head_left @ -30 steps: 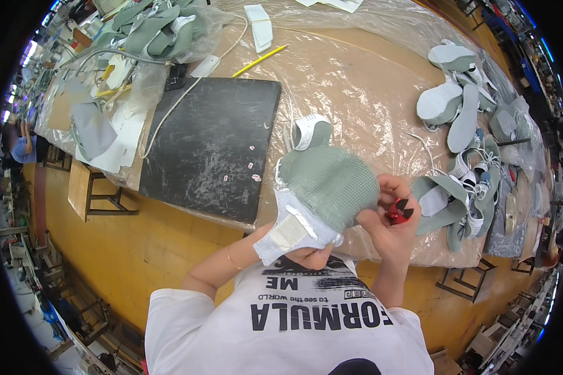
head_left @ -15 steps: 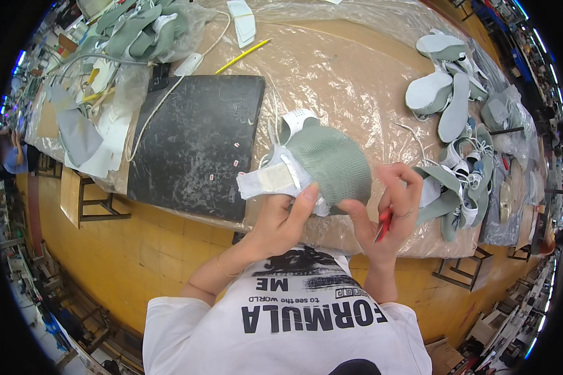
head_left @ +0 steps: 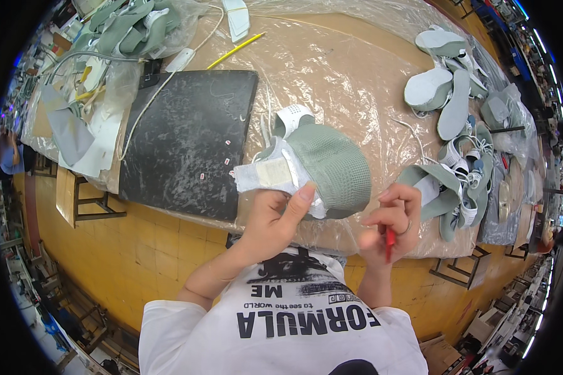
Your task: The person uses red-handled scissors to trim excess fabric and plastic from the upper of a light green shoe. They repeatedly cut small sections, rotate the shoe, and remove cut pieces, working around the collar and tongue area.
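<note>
right hand [head_left: 400, 232] drawn off green upper [head_left: 331, 165], gripping red tool [head_left: 390, 241], left hand [head_left: 272, 225] pinching upper

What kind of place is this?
Probably a shoe workshop or factory: the left hand holds a green knit shoe upper, and similar shoe pieces lie heaped at the right of a plastic-covered table.

Black printed lettering [head_left: 303, 323] across white shirt [head_left: 263, 355]

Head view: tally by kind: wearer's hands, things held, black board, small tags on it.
Hands: 2 (left hand, right hand)
Held green shoe upper: 1
Held red tool, blurred: 1
Black board: 1
Small tags on board: 4
Total: 9
</note>
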`<state>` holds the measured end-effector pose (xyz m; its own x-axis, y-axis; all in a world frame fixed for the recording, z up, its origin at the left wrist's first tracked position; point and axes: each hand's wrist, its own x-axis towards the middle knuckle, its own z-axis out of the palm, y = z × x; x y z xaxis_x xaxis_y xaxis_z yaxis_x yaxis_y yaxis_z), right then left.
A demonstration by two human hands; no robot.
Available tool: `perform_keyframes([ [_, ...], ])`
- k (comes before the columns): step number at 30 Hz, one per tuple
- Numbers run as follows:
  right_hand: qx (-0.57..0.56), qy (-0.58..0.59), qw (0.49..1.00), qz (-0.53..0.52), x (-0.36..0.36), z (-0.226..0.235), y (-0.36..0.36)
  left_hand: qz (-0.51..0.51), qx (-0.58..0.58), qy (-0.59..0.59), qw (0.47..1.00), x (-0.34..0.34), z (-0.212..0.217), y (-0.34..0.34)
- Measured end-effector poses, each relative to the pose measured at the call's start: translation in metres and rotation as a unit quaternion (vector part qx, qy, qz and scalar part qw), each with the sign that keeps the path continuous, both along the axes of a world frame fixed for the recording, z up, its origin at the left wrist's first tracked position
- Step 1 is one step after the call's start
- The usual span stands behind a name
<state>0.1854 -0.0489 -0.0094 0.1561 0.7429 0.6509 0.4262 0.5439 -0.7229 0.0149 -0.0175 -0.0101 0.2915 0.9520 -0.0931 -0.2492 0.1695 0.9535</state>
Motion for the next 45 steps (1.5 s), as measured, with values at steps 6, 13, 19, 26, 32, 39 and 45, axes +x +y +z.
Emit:
perform_keyframes([
  [6,0.009,-0.249,0.967,-0.053,0.002,-0.008,-0.010,-0.035,-0.025,0.012,0.999,-0.009,0.000,0.002],
  [13,-0.004,-0.328,0.944,-0.033,0.006,-0.002,-0.018,-0.049,-0.039,0.019,0.998,-0.004,-0.009,-0.008],
  [19,-0.113,-0.150,0.981,0.041,0.007,-0.011,-0.033,-0.086,-0.027,0.048,0.995,-0.006,-0.015,-0.015],
  [26,-0.033,-0.026,0.999,0.030,-0.002,-0.027,-0.050,-0.069,-0.081,0.038,0.994,-0.005,-0.018,-0.028],
  [32,0.020,-0.128,0.990,-0.058,-0.013,-0.040,-0.047,-0.075,-0.133,0.034,0.988,0.003,-0.015,-0.046],
  [39,-0.135,0.220,0.965,0.051,-0.012,-0.029,-0.066,0.056,-0.054,0.004,0.997,-0.008,-0.027,-0.041],
  [45,-0.033,-0.120,0.991,-0.040,-0.007,-0.034,-0.060,0.052,-0.042,-0.028,0.997,-0.005,-0.028,-0.038],
])
